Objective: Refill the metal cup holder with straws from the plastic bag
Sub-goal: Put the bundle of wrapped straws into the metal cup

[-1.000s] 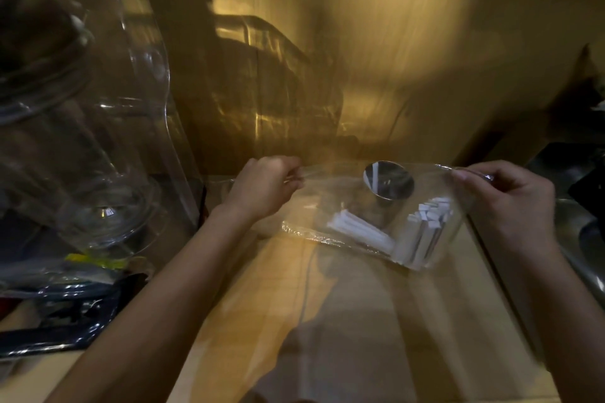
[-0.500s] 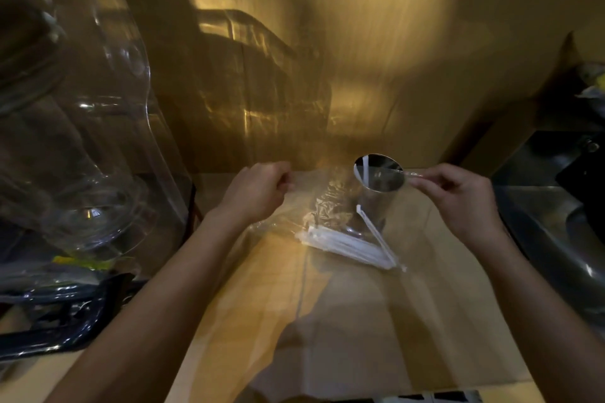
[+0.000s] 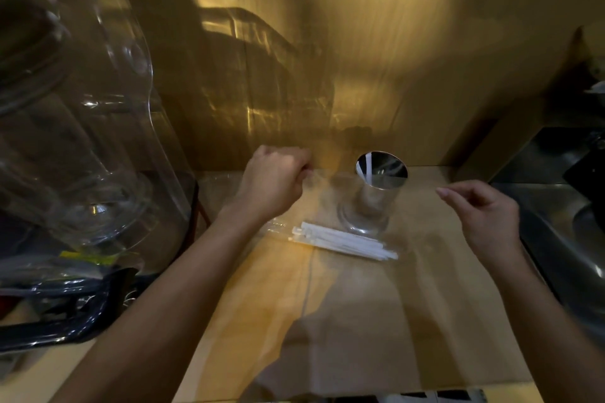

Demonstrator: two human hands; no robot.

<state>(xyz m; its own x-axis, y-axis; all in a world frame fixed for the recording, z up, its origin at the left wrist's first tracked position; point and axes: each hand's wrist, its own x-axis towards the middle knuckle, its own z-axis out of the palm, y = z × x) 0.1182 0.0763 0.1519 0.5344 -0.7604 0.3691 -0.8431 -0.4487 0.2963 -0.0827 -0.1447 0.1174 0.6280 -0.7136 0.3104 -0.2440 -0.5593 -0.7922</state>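
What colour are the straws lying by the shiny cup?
White. The bundle of straws shows clearly in the head view, in front of the metal cup holder.

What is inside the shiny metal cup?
One thin white straw leans against the wall inside the shiny round metal cup. The cup's bottom is hidden by its own wall.

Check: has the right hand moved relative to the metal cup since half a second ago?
Yes. The right hand has let go of the plastic bag and pulled away rightward from the metal cup; before, its fingertips were beside the rim.
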